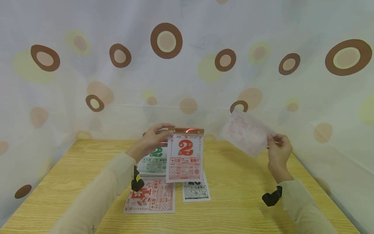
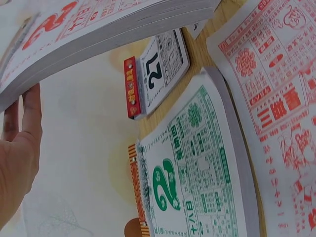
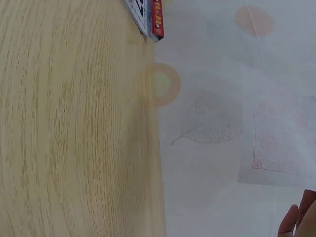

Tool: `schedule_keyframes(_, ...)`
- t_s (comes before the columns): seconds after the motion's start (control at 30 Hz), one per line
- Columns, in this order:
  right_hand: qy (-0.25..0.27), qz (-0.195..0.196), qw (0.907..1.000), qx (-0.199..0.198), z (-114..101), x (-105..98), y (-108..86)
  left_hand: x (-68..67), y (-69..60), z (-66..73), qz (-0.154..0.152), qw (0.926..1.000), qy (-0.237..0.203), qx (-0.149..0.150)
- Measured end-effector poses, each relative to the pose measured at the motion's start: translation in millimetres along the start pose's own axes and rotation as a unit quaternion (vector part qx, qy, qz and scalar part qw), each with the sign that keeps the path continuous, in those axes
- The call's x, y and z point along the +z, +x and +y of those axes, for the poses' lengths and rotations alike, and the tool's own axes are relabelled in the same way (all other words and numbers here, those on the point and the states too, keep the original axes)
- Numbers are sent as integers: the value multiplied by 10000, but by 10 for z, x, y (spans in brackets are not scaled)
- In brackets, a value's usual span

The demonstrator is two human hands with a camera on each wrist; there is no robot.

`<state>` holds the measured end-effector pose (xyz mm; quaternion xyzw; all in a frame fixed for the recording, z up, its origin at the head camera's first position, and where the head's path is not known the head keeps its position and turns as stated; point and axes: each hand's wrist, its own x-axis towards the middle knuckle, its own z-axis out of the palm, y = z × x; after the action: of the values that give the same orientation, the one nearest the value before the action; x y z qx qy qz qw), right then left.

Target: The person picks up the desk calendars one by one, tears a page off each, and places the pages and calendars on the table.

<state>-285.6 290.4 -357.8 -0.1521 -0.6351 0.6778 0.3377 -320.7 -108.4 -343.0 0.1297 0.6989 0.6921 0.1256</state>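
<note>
My left hand (image 1: pixel 152 139) holds a thick tear-off calendar (image 1: pixel 185 162) by its upper left edge, raised above the table and facing me with a big red 2. In the left wrist view its page block (image 2: pixel 113 39) hangs over the left fingers (image 2: pixel 32 111). Off to the right, my right hand (image 1: pixel 280 154) pinches a thin loose calendar sheet (image 1: pixel 245 133) by its corner, in the air. The faint pink print shows through from the sheet's other side. Behind the raised calendar lies a green-printed calendar (image 2: pixel 192 173), partly covered in the head view.
A loose red-printed sheet (image 1: pixel 160 198) lies at the table's front, beside a black-printed page (image 1: pixel 196 192). A small black-printed calendar (image 2: pixel 163 64) with a red header stands farther back. A patterned curtain (image 1: pixel 187 78) borders the wooden table (image 1: pixel 233 208).
</note>
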Motion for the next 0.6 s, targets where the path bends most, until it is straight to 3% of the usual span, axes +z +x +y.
schedule_keyframes(0.3, -538, 68, 9979, -352, 92, -130, 98, 202, 72, -81, 177, 9997, -145, 73)
schedule_keyframes(0.6, -1289, 492, 9888, -575, 220, -321, 243, 478, 159, -197, 49, 9987, -494, 67)
